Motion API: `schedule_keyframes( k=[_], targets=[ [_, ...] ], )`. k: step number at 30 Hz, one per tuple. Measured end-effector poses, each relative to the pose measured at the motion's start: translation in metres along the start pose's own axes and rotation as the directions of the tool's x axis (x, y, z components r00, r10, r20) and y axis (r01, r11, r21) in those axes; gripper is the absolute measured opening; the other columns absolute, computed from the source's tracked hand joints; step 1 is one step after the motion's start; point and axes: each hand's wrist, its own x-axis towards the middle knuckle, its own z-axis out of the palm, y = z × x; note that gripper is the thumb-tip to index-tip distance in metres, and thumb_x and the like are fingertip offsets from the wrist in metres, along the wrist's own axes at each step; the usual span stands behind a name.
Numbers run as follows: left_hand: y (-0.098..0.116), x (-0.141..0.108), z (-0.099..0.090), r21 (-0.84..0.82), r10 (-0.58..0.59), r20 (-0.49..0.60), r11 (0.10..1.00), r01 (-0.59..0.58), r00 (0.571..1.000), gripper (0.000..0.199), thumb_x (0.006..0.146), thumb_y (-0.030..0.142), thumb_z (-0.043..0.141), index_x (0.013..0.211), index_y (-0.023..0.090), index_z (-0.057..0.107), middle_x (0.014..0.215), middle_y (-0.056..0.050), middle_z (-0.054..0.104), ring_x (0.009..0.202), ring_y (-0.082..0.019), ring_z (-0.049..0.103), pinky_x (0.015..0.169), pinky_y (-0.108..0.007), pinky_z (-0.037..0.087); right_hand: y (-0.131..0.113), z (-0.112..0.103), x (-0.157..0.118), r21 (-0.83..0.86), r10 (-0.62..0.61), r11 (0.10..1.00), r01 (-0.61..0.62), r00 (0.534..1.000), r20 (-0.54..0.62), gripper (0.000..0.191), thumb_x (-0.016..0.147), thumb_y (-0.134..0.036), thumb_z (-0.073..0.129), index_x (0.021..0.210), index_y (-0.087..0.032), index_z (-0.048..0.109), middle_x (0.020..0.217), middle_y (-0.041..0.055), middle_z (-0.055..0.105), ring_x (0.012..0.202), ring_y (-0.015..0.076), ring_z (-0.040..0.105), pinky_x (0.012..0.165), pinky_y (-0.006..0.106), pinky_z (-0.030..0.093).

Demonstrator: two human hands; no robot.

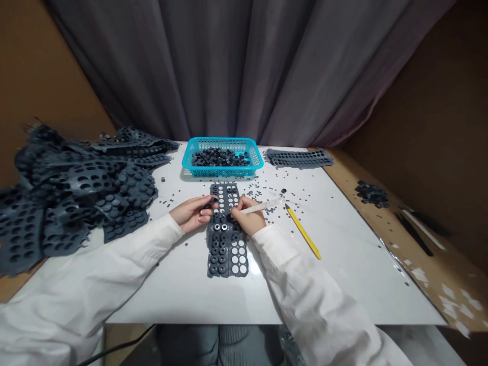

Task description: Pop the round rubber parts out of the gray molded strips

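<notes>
The perforated dark sheet (pixel 229 239) lies on the table (pixel 343 290) straight ahead of the person, between the two hands, with its long axis running away from the body, toward the blue basket (pixel 221 172). The left hand (pixel 196 212) comes in from the left edge of the sheet, its fingertips just over the far half of the left columns; thumb and forefinger are pinched together on a small dark piece (pixel 214 200). The right hand (pixel 248 215) comes in from the opposite edge, its fingers curled narrow around a white stick (pixel 263 206), whose free end slants off to the right, well across the sheet's long axis. What the other end of the stick meets is hidden by the fingers. Neither hand is clearly nearer: both work at the far half, facing each other across the sheet's width, with the left hand by the left columns and the right hand over the right ones. The near half lies free of both hands, toward the person, with dark rings filling its left columns and pale round openings showing in most of its right ones. Beyond the right hand, well apart from the sheet, a yellow tool (pixel 303 231) lies on the table, its pointed tip toward the far side.
</notes>
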Motion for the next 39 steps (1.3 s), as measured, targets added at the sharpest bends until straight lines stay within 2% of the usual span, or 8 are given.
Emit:
schedule_keyframes(
  k=[7, 11, 14, 16, 18, 21, 25, 39],
  targets=[
    [-0.003, 0.0, -0.001, 0.139, 0.081, 0.005, 0.987, -0.081, 0.997, 0.02, 0.068, 0.017, 0.071, 0.085, 0.01, 0.061, 0.069, -0.003, 0.059, 0.046, -0.002, 0.037, 0.04, -0.012, 0.027, -0.005, -0.001, -0.002, 0.05, -0.004, 0.999, 0.004, 1.0, -0.005, 0.022, 0.066, -0.027, 0.059, 0.055, -0.021, 0.041, 0.046, -0.0061, 0.048, 0.045, 0.0109, 0.048, 0.046, 0.022, 0.036],
    [-0.008, -0.001, -0.003, 0.355, 0.171, 0.011, 0.921, -0.163, 0.985, 0.036, 0.062, 0.031, 0.077, 0.086, 0.013, 0.057, 0.073, -0.003, 0.063, 0.047, -0.003, 0.038, 0.042, -0.015, 0.027, -0.018, -0.005, -0.004, 0.176, 0.018, 0.984, 0.007, 0.989, -0.144, 0.028, 0.069, -0.04, 0.064, 0.061, -0.021, 0.045, 0.042, -0.0073, 0.047, 0.039, 0.0107, 0.046, 0.041, 0.022, 0.035],
    [-0.011, -0.002, -0.004, 0.604, 0.349, 0.047, 0.736, -0.305, 0.936, 0.033, 0.063, 0.035, 0.075, 0.084, 0.015, 0.058, 0.077, -0.002, 0.063, 0.06, -0.009, 0.05, 0.055, -0.021, 0.039, -0.028, -0.006, -0.009, 0.277, -0.03, 0.957, 0.087, 0.979, -0.204, 0.022, 0.074, -0.04, 0.062, 0.076, -0.021, 0.052, 0.058, -0.0018, 0.062, 0.054, 0.0145, 0.06, 0.053, 0.025, 0.046],
    [-0.012, -0.003, -0.005, 0.722, 0.467, 0.108, 0.57, -0.392, 0.878, 0.028, 0.065, 0.034, 0.072, 0.083, 0.015, 0.059, 0.08, -0.002, 0.063, 0.074, -0.013, 0.055, 0.069, -0.025, 0.043, -0.033, -0.004, -0.014, 0.325, -0.079, 0.937, 0.126, 0.985, -0.156, 0.021, 0.083, -0.041, 0.051, 0.089, -0.021, 0.054, 0.072, 0.002, 0.068, 0.065, 0.0162, 0.065, 0.065, 0.029, 0.051],
    [-0.013, -0.004, -0.007, 0.764, 0.519, 0.148, 0.481, -0.43, 0.842, 0.027, 0.068, 0.035, 0.07, 0.084, 0.016, 0.06, 0.083, -0.002, 0.063, 0.081, -0.015, 0.056, 0.075, -0.028, 0.043, -0.036, -0.001, -0.021, 0.327, -0.125, 0.934, 0.147, 0.988, -0.089, 0.021, 0.088, -0.04, 0.042, 0.093, -0.021, 0.052, 0.074, 0.0029, 0.069, 0.069, 0.0167, 0.067, 0.07, 0.032, 0.052],
    [-0.016, -0.003, -0.008, 0.755, 0.539, 0.137, 0.486, -0.44, 0.831, 0.03, 0.069, 0.039, 0.068, 0.086, 0.016, 0.059, 0.085, -0.003, 0.064, 0.081, -0.016, 0.057, 0.076, -0.028, 0.043, -0.037, 0.004, -0.028, 0.215, -0.252, 0.939, 0.269, 0.962, -0.102, 0.013, 0.082, -0.033, 0.055, 0.085, -0.023, 0.047, 0.08, 0.0025, 0.07, 0.075, 0.0174, 0.067, 0.074, 0.033, 0.051],
    [-0.02, -0.002, -0.009, 0.703, 0.515, 0.102, 0.568, -0.428, 0.851, 0.036, 0.066, 0.044, 0.07, 0.086, 0.016, 0.059, 0.082, -0.003, 0.065, 0.077, -0.016, 0.057, 0.074, -0.028, 0.043, -0.034, 0.01, -0.031, 0.08, -0.414, 0.899, 0.43, 0.897, -0.157, 0.029, 0.072, -0.022, 0.068, 0.082, -0.024, 0.04, 0.087, 0.0016, 0.069, 0.079, 0.0178, 0.066, 0.075, 0.034, 0.051],
    [-0.027, -0.002, -0.011, 0.65, 0.482, 0.118, 0.624, -0.434, 0.868, 0.034, 0.068, 0.039, 0.07, 0.092, 0.016, 0.06, 0.086, -0.004, 0.067, 0.081, -0.017, 0.059, 0.079, -0.031, 0.045, -0.029, 0.007, -0.031, -0.249, -0.657, 0.747, 0.617, 0.743, -0.13, 0.022, 0.075, -0.014, 0.064, 0.079, -0.024, 0.044, 0.089, 0.001, 0.071, 0.077, 0.0183, 0.059, 0.073, 0.035, 0.045]
  ],
)
